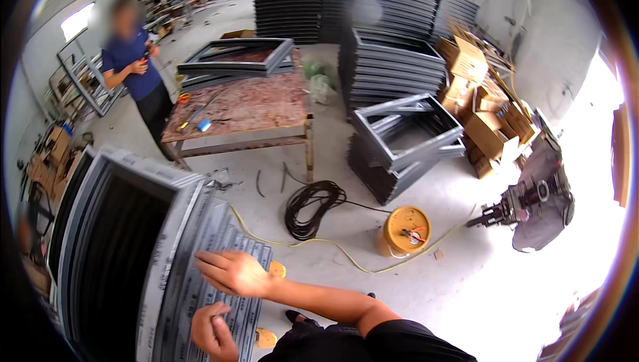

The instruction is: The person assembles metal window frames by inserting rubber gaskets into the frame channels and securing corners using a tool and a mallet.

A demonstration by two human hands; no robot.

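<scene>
A tall stack of grey metal window-like frames [170, 269] stands at the lower left, with printed film along its edges. Over the stack's near right side, my right hand [236, 273] reaches across from the right, its fingers stretched out and nothing visible in them. Just below it, my left hand [214, 332] hovers above or against the frame edges; whether it touches them cannot be made out. Its fingers are loosely bent, apart from the thumb, and no object shows in it. Yellow feet or blocks [265, 339] stick out beside the stack's base.
A worn red-brown table [266, 102] carries more frames and small tools. A person in blue [143, 72] stands behind it. Black cable [309, 209], a yellow hose [339, 247] and a yellow bucket [407, 223] lie on the floor. Further frame stacks [393, 76] and cardboard boxes [489, 132] stand beyond.
</scene>
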